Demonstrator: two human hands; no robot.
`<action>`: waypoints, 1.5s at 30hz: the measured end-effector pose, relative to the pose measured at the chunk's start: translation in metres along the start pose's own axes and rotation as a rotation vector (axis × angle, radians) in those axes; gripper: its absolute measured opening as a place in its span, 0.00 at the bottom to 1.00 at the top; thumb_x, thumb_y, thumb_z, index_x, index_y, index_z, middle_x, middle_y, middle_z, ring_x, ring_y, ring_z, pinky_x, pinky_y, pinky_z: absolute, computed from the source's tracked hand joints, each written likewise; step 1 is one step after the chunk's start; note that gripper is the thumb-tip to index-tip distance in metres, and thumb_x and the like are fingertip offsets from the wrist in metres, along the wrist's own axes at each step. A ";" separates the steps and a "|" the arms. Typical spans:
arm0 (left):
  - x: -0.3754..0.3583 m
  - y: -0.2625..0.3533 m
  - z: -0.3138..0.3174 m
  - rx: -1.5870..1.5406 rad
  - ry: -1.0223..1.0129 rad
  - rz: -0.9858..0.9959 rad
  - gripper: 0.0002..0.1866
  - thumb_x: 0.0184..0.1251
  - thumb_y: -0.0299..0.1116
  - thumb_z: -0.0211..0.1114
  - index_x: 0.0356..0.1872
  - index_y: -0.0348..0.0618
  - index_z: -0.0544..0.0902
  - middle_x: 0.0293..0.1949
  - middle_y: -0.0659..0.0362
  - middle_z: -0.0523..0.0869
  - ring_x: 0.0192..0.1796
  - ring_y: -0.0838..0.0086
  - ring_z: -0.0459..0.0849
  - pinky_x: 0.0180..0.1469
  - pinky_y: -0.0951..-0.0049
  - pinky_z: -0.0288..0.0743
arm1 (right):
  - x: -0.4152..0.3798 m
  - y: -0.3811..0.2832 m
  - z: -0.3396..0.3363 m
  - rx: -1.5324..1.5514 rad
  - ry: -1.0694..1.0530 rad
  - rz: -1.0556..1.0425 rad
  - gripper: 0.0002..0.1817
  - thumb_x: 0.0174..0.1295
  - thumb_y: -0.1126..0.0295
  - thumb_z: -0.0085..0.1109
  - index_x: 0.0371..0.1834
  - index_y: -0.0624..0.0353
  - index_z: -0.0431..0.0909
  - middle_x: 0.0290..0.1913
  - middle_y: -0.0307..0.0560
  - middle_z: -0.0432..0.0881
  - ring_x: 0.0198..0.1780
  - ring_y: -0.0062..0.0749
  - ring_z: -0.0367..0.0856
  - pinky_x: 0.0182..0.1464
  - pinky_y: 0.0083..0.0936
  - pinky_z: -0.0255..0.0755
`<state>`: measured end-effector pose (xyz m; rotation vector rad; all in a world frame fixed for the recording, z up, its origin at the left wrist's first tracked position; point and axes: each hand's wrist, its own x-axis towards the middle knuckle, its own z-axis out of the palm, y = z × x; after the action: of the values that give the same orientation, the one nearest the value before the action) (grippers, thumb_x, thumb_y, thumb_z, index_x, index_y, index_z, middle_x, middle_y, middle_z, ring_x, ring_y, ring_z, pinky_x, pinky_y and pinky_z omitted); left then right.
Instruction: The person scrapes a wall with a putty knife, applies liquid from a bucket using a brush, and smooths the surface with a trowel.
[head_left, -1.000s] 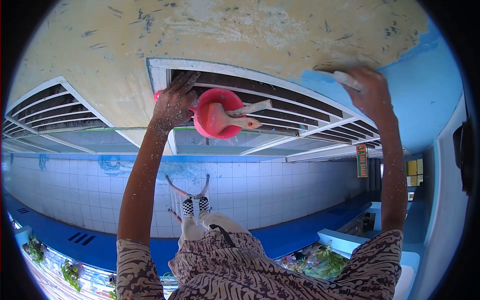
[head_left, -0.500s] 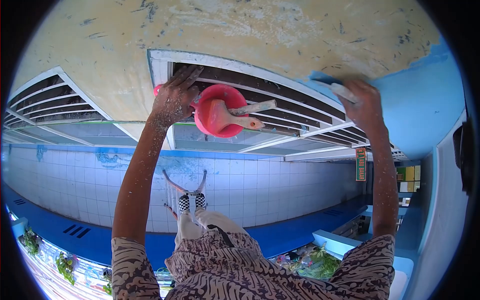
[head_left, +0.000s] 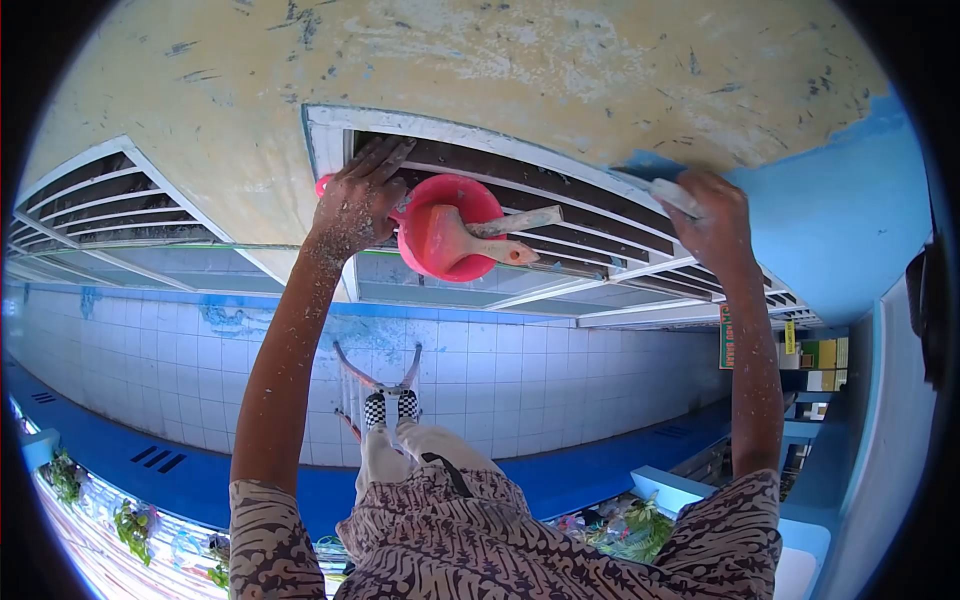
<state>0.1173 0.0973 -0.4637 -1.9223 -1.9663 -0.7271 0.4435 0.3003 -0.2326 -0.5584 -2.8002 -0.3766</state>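
My left hand is at the left corner of the louvred vent, its fingers stretched over the frame and top slat. Beneath that hand passes the handle of a pink plastic dipper, with the bowl hanging to its right. A wide paintbrush with a pale handle leans in the bowl beside another paint-crusted stick. Closed around a paintbrush with a whitish handle, my right hand is at the vent's upper edge. The brush's head is hard to make out against the blue paint.
Scraped yellowish wall lies above the vent, meeting blue paint at right. Windows and a second vent extend left. Far below, my checkered shoes are by a ladder, over white tiles. A hanging sign is at right.
My right hand has shifted slightly left and down along the vent edge with the brush. The whole view has moved a little; my left hand keeps its hold on the dipper.
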 end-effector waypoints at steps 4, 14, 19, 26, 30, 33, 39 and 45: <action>0.002 0.001 -0.001 0.015 -0.015 -0.015 0.19 0.34 0.30 0.77 0.36 0.44 0.89 0.73 0.51 0.74 0.74 0.56 0.72 0.76 0.59 0.68 | 0.000 0.000 -0.008 0.021 0.095 -0.050 0.12 0.52 0.71 0.76 0.37 0.61 0.84 0.34 0.51 0.86 0.35 0.46 0.87 0.38 0.37 0.79; 0.001 -0.002 0.002 0.001 -0.013 -0.007 0.20 0.33 0.31 0.78 0.36 0.43 0.89 0.73 0.49 0.74 0.75 0.54 0.72 0.76 0.58 0.67 | 0.006 -0.008 -0.009 0.027 0.161 -0.034 0.11 0.53 0.70 0.75 0.36 0.60 0.84 0.33 0.50 0.85 0.34 0.46 0.86 0.38 0.40 0.78; 0.003 0.003 -0.005 0.015 -0.053 -0.007 0.20 0.34 0.32 0.78 0.35 0.42 0.89 0.73 0.48 0.73 0.76 0.53 0.70 0.76 0.57 0.67 | 0.020 -0.011 -0.030 0.061 0.259 -0.090 0.13 0.59 0.63 0.74 0.40 0.60 0.85 0.35 0.52 0.88 0.33 0.44 0.89 0.37 0.37 0.80; 0.002 0.000 -0.003 0.026 -0.071 -0.005 0.19 0.35 0.33 0.78 0.35 0.41 0.88 0.72 0.49 0.74 0.75 0.54 0.70 0.77 0.58 0.66 | 0.011 -0.013 -0.020 0.138 0.326 -0.036 0.13 0.57 0.65 0.75 0.40 0.59 0.86 0.34 0.52 0.87 0.35 0.48 0.87 0.37 0.39 0.78; 0.002 0.000 -0.003 -0.010 -0.037 0.019 0.21 0.32 0.29 0.77 0.36 0.41 0.88 0.74 0.48 0.72 0.74 0.50 0.71 0.75 0.56 0.68 | 0.000 -0.005 -0.020 -0.031 0.090 -0.008 0.13 0.55 0.65 0.75 0.40 0.59 0.86 0.33 0.53 0.86 0.37 0.52 0.86 0.40 0.41 0.78; 0.004 0.002 -0.007 -0.014 -0.018 0.036 0.20 0.33 0.29 0.76 0.35 0.41 0.88 0.73 0.47 0.73 0.74 0.49 0.71 0.75 0.55 0.68 | -0.014 -0.005 -0.022 -0.026 0.047 0.073 0.13 0.56 0.66 0.74 0.40 0.59 0.85 0.33 0.53 0.86 0.37 0.54 0.86 0.39 0.42 0.78; 0.004 0.002 -0.007 0.034 -0.003 0.064 0.16 0.36 0.30 0.73 0.33 0.40 0.87 0.73 0.46 0.73 0.74 0.50 0.71 0.76 0.55 0.66 | -0.103 -0.030 0.046 0.758 0.407 0.741 0.14 0.59 0.70 0.74 0.46 0.66 0.87 0.41 0.51 0.91 0.40 0.39 0.89 0.48 0.31 0.78; 0.006 0.001 -0.007 0.000 -0.006 0.071 0.15 0.34 0.30 0.73 0.31 0.41 0.88 0.71 0.44 0.75 0.74 0.51 0.71 0.76 0.53 0.66 | -0.183 -0.037 0.186 1.993 1.029 1.232 0.22 0.66 0.67 0.65 0.61 0.65 0.79 0.56 0.52 0.86 0.55 0.45 0.86 0.57 0.42 0.80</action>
<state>0.1172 0.0984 -0.4548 -1.9856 -1.8905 -0.7033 0.5539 0.2611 -0.4682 -0.8134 -0.5419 1.5411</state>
